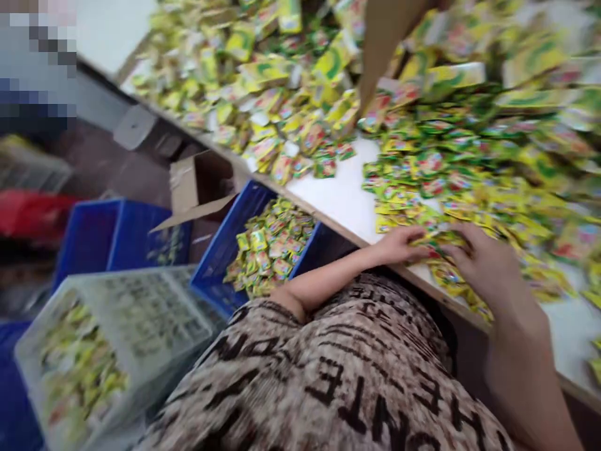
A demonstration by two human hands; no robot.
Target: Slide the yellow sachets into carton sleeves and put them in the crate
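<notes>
Near the front edge of the white table, my left hand (398,245) is closed, its fingertips pinching a small yellow and green sachet (436,237). My right hand (486,260) comes in from the other side, with thumb and fingers closed on the same sachet or one right against it; blur hides the exact grip. Around and beyond both hands lie heaps of similar yellow sachets (422,163), with green and red print. Several loose sachets (446,275) lie under my right hand.
Below the table edge stands a blue crate (213,266) with sachets in it. Beside it are a whitish plastic crate (154,313), also holding sachets, another blue crate (89,232) and an open cardboard box (184,185). Larger yellow boxes (455,74) lie among the heap; brown cardboard (382,47) juts in above.
</notes>
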